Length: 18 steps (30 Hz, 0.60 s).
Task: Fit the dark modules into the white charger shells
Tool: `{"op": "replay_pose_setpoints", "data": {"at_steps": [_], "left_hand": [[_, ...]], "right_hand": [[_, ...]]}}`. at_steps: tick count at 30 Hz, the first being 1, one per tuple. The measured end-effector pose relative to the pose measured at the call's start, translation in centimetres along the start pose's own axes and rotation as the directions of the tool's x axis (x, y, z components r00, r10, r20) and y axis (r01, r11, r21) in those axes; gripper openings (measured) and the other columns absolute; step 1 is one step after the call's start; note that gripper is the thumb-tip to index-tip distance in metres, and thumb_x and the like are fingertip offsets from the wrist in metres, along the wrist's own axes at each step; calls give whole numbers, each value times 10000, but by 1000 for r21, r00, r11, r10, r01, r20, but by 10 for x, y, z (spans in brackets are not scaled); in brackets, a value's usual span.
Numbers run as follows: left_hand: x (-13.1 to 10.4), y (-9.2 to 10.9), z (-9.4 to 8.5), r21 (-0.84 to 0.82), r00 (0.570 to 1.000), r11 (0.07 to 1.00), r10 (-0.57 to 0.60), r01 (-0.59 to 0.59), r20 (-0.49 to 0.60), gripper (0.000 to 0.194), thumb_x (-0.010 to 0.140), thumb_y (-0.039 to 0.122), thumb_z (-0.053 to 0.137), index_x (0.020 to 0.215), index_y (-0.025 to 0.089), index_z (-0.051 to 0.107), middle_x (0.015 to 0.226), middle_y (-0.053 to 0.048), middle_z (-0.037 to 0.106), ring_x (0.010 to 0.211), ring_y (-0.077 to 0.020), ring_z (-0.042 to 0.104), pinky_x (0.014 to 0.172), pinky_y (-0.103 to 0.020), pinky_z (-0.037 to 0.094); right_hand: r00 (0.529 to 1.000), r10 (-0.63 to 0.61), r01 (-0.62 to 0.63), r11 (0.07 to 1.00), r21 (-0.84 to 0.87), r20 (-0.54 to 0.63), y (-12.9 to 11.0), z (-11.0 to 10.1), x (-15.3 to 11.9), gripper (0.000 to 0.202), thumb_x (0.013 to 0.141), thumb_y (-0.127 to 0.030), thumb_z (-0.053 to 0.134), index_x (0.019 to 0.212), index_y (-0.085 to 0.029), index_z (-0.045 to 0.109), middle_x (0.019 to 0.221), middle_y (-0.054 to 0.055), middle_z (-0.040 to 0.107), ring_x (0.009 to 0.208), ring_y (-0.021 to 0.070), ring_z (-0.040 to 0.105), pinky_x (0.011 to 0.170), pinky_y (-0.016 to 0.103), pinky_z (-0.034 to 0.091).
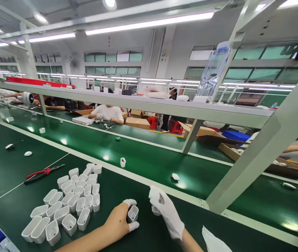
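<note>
My left hand (119, 220), with white covers on thumb and fingertip, grips a small white plastic housing (133, 213) standing open-topped at the table. To its right, my right hand (164, 210) wears a white glove. Its fingers are curled closed, and whatever they may pinch is hidden. A cluster of similar white housings (62, 213) covers the table left of my left hand, most with their open side up. Pliers with red and black handles (44, 172) lie beyond the cluster. Near my right wrist rests a white cloth-like piece (214, 240).
Past the table edge runs a green conveyor belt (149, 157) carrying a white housing (123, 162) and a small white part (175, 177). A pale metal post (256, 147) rises on the right, joined to an overhead shelf (138, 103). Across the belt sits a co-worker (109, 113).
</note>
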State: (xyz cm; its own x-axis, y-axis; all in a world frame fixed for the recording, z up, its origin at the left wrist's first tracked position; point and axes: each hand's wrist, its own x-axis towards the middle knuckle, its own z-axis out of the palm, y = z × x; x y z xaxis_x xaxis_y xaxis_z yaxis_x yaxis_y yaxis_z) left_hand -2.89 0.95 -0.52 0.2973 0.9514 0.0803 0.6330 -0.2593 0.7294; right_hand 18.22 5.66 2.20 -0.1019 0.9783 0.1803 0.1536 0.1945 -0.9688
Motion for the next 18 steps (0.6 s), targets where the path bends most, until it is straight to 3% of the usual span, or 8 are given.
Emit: {"op": "replay_pose_setpoints", "data": {"at_steps": [3, 5, 7, 12, 15, 18], "left_hand": [[-9, 5, 9, -75, 996, 997, 16, -10, 83, 732, 689, 229, 719, 1366, 228, 441, 1018, -34, 630, 887, -195, 615, 845, -321, 499], [-13, 11, 12, -103, 992, 995, 27, -14, 126, 762, 690, 236, 708, 1393, 216, 415, 924, -22, 615, 791, -180, 599, 766, -308, 506], [-13, 20, 13, -91, 990, 996, 31, -18, 136, 763, 690, 259, 700, 1394, 204, 412, 975, -43, 611, 790, -181, 586, 764, -319, 508], [-5, 34, 8, -52, 992, 991, 125, -124, 13, 645, 736, 255, 628, 1350, 187, 441, 1277, -120, 532, 990, -237, 558, 927, -406, 482], [-6, 29, 8, -40, 967, 970, 236, -241, -93, 611, 746, 207, 579, 1336, 206, 421, 1291, -109, 519, 1067, -248, 534, 962, -427, 467], [-11, 20, 11, -17, 948, 951, 308, -310, -84, 618, 742, 207, 591, 1332, 211, 404, 1297, -111, 518, 1129, -262, 517, 989, -433, 451]], "right_hand": [[999, 40, -41, 997, 60, 21, 11, -9, -45, 606, 736, -484, 780, 1209, -170, 568, 1173, 118, 645, 1046, 255, 643, 939, 405, 528], [999, 48, -49, 996, 81, 16, 9, -12, -66, 632, 716, -467, 788, 1233, -186, 556, 1242, 134, 620, 1147, 277, 601, 1009, 409, 485], [1000, 27, -27, 997, 75, 0, 4, -12, -77, 579, 738, -416, 773, 1234, -203, 562, 1277, 135, 604, 1176, 282, 585, 1021, 419, 475], [997, -39, 43, 997, 59, -60, -2, -4, -89, 534, 776, -399, 739, 1252, -231, 564, 1292, 126, 598, 1155, 278, 599, 987, 411, 508], [993, -61, 64, 998, 27, -99, 6, -3, -95, 525, 749, -428, 755, 1211, -224, 611, 1247, 122, 628, 1136, 306, 606, 962, 425, 524], [993, -74, 71, 997, -31, -96, 14, -5, -100, 514, 715, -426, 778, 1175, -231, 656, 1188, 113, 658, 1082, 325, 628, 922, 435, 538]]}}
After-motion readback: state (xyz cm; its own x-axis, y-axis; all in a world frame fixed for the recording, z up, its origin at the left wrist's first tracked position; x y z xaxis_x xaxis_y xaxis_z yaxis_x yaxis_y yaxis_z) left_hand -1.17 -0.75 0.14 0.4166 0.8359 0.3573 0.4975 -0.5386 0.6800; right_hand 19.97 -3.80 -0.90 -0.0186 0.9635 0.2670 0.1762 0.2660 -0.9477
